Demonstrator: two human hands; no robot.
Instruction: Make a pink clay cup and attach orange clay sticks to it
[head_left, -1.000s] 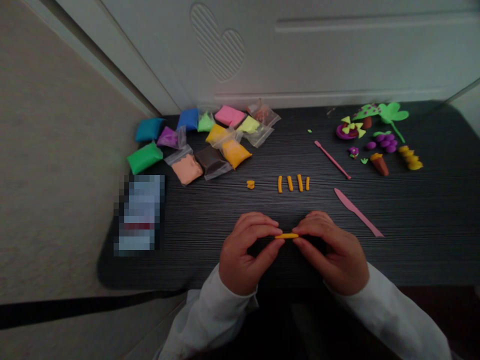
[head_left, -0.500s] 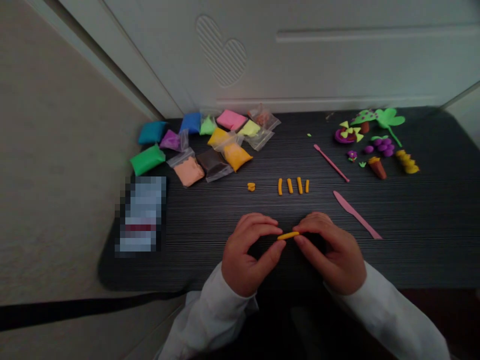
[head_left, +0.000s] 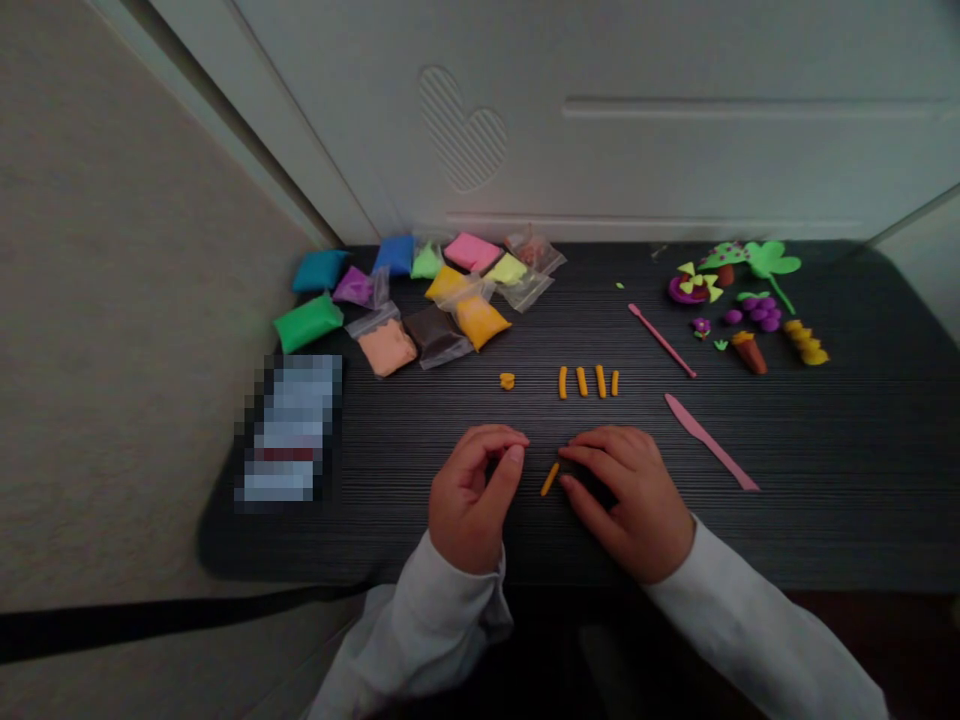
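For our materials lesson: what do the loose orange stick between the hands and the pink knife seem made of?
Orange stick: probably soft modelling clay, fairly matt; its colour resembles the bagged orange material. Pink knife: likely moulded plastic, smooth; one even pink end to end.

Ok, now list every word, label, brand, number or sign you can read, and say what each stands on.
No readable words, labels, brands or numbers.
Screen: pixelated, so anything on it is unreadable.
Bags: no print can be made out.
Knife, sticks: no lettering visible.
Panel: a striped heart, a shape rather than text.
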